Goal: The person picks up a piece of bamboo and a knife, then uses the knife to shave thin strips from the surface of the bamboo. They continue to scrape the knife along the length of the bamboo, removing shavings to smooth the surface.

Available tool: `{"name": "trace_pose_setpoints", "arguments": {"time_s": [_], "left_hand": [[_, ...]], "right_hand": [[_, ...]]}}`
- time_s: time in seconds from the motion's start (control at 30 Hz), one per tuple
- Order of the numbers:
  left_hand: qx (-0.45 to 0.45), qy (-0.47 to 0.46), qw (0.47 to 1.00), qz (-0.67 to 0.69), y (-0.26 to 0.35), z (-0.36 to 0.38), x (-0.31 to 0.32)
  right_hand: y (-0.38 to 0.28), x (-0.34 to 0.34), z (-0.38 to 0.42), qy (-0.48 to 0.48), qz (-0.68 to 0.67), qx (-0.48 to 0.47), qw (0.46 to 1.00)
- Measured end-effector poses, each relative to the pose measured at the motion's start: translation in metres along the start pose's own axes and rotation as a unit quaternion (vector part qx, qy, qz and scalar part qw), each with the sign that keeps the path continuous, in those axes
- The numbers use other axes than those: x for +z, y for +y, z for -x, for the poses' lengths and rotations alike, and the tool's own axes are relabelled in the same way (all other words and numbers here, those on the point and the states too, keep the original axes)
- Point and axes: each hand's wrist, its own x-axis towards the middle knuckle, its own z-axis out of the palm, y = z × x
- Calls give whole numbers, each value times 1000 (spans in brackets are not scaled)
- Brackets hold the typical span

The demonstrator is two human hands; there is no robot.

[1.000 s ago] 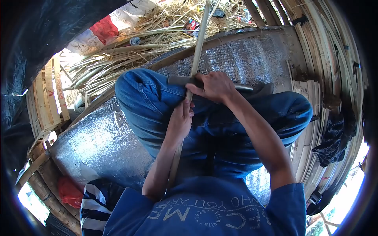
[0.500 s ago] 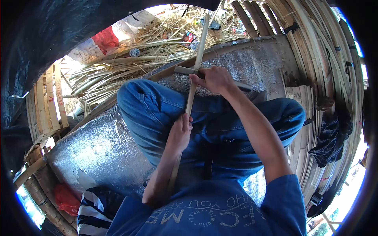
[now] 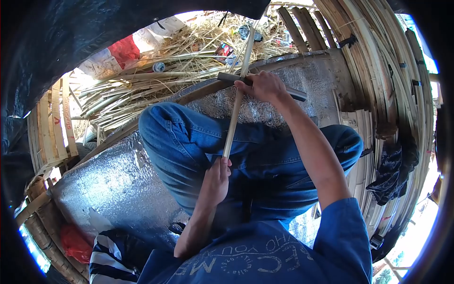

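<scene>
A long pale bamboo strip [image 3: 234, 118] runs from above my lap out towards the straw. Around its near part the fingers of my left hand [image 3: 217, 180] are closed, low over my crossed legs. My right hand [image 3: 266, 87] is wrapped round a long, straight grey-brown tool that looks like a knife [image 3: 229, 77]. One end of it sticks out to the left across the strip, and the other end shows to the right, past my wrist. My right thumb lies against the strip where the two cross. Whether the edge bites into the bamboo cannot be seen.
Silvery foil matting [image 3: 109, 189] lies beneath me. Straw and bamboo offcuts [image 3: 156, 85] cover the ground ahead. Bundled bamboo strips [image 3: 373, 61] line the right side; a wooden crate [image 3: 52, 123] stands left. A dark sheet [image 3: 94, 38] hangs at upper left, and a red bag [image 3: 75, 244] sits low left.
My left hand has moved down towards my body. My right hand, with the knife, has shifted slightly up and to the right, and the strip's far part leans a little more rightward.
</scene>
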Motion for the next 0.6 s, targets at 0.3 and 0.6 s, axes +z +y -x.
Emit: {"name": "trace_pose_setpoints", "arguments": {"time_s": [0.3, 0.6], "left_hand": [[84, -16, 994, -68, 7, 15, 5], [115, -74, 979, -151, 38, 48, 8]], "right_hand": [[32, -22, -20, 51, 53, 22, 997], [113, -86, -40, 167, 33, 88, 982]]}}
